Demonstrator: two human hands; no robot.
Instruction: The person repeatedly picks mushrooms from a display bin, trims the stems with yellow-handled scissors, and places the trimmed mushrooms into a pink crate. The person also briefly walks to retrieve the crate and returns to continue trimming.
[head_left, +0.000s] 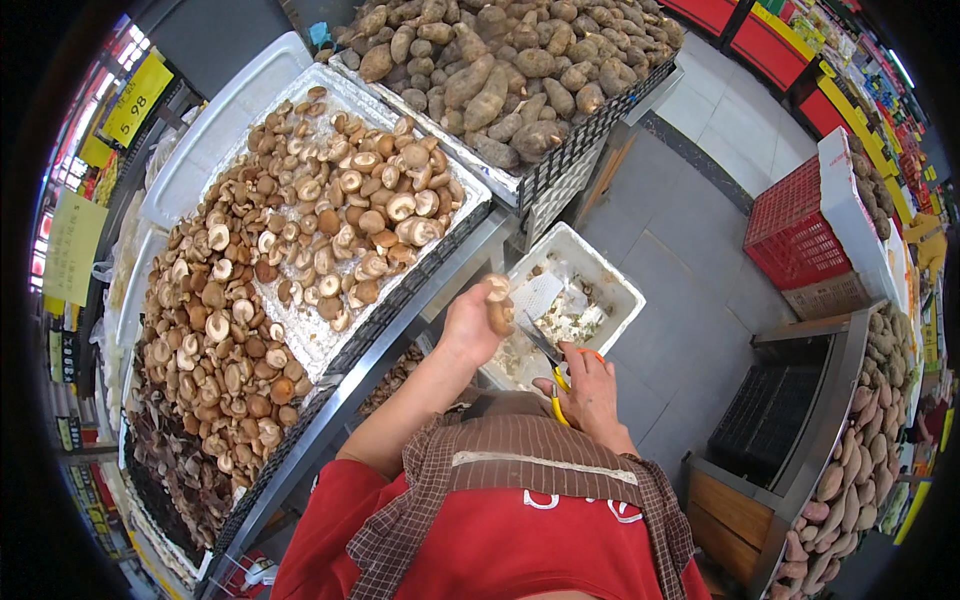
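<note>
My left hand (471, 322) holds a couple of shiitake mushrooms (500, 304) above the near side of a white foam box (630, 300). To its right, my right hand (591, 390) grips scissors (556, 371) with yellow and orange handles. Their dark, slightly parted blades point up and left towards the mushrooms, and I cannot tell whether they touch them. Inside the box lie pale trimmings (574, 321) and a piece of white foam netting (538, 294). Many loose shiitake mushrooms (360, 202) are heaped on the stand at the left.
Taro-like tubers (525, 67) fill the display at the top. A metal rail (367, 367) edges the mushroom stand close to my left arm. At the right are a red plastic crate (795, 225) and a wood-and-metal stand (731, 502) beside sweet potatoes (847, 502).
</note>
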